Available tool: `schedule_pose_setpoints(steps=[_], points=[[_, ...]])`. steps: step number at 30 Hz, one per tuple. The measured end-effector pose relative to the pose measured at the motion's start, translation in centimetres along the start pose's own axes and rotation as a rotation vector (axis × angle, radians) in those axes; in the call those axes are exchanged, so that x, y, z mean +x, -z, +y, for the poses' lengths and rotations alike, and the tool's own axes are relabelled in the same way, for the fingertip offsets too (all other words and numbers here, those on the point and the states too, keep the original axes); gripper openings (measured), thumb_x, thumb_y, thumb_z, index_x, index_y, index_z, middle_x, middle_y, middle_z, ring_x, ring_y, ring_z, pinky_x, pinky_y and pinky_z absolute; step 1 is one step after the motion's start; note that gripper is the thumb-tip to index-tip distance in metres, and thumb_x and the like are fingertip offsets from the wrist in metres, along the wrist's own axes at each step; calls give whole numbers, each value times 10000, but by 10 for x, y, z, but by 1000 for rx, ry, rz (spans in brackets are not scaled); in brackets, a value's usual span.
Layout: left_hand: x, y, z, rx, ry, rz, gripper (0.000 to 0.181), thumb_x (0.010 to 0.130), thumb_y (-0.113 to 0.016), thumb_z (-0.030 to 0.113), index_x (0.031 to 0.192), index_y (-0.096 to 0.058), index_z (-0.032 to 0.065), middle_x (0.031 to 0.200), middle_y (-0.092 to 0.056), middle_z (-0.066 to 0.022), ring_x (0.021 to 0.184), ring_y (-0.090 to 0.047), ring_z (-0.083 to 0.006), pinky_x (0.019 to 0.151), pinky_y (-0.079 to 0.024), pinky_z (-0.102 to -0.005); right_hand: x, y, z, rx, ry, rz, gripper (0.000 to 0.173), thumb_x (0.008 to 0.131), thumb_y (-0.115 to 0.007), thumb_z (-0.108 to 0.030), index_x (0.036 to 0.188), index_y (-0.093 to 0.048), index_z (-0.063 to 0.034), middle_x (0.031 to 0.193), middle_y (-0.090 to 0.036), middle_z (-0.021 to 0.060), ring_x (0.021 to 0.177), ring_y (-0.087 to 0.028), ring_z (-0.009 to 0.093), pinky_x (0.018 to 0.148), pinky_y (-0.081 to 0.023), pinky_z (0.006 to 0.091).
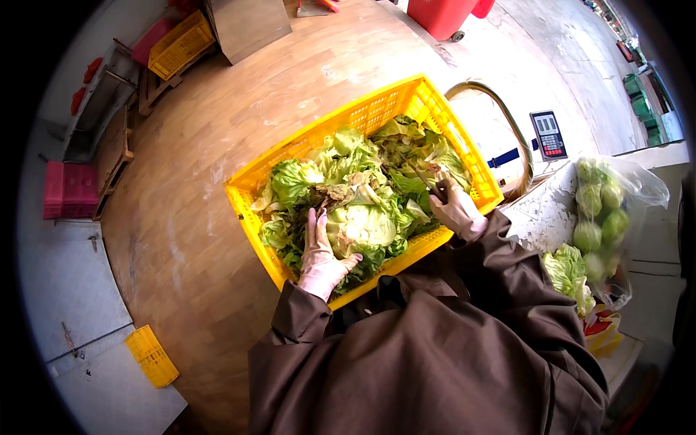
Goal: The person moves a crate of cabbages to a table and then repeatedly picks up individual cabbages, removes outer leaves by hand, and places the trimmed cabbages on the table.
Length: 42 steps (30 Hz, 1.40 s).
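A yellow plastic crate [255, 215] full of lettuce stands in front of me. My left hand [322, 255], in a thin pale glove, lies against the near left side of a pale lettuce head [363, 231], fingers and thumb spread. Browned, wilted leaves [333, 194] lie just beyond its fingertips. My right hand [457, 209], also gloved, is over the crate's right end. It is closed around the dark handle of a thin tool, seemingly a knife [421, 176], whose tip points at the leaves. Loose green leaves [413, 136] fill the far right corner.
To the right are a hooped handle [524, 152], a digital scale display [549, 136], a clear bag of round green vegetables [601, 212] and loose lettuce [568, 272]. A red wheeled bin [440, 16] stands beyond. Yellow crates [182, 46] [152, 356] and pink crates [70, 190] line the left.
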State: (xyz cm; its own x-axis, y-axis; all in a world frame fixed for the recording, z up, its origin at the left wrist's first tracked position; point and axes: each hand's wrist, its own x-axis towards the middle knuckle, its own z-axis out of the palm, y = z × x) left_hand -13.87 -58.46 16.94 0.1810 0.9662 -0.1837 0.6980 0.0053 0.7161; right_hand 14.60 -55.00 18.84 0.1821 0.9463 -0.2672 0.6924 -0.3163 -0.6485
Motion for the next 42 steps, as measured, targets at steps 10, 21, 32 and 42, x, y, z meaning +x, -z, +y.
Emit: schedule_pose_setpoints(steps=[10,21,32,42], points=[[13,-26,8,175,209,37,1060,623,-744,569,1386,-202,71,1463,-133,-248,1301,-227,-461,1040,-318,-487,1,55,86,-682,-60,40,216,758,-619,-201,864,-617,-14,775,-629,205,728,-624,369,667,-500,444],[0,-39,0,-35,190,296,1002,603,-828,288,1382,-229,93,1443,-157,-257,1339,-202,-382,1083,-248,-411,-6,8,-1,-82,462,110,564,774,-698,-272,1241,-478,-45,1159,-544,200,1074,-528,325,914,-441,413],[-38,-8,-44,-256,150,376,949,607,-786,80,1396,-259,68,1412,-281,-179,1312,-282,-296,1078,-250,-368,71,-102,-28,277,8,-161,201,748,-587,-33,939,-651,-35,764,-634,96,675,-589,163,637,-474,275],[-25,-1,-38,-328,37,331,736,634,-737,34,1300,-429,89,1416,-348,-111,1339,-266,-269,1086,-249,-349,-30,-59,-69,-179,869,-51,502,756,-703,-344,1165,-564,-88,1151,-552,192,1024,-556,318,861,-460,397]])
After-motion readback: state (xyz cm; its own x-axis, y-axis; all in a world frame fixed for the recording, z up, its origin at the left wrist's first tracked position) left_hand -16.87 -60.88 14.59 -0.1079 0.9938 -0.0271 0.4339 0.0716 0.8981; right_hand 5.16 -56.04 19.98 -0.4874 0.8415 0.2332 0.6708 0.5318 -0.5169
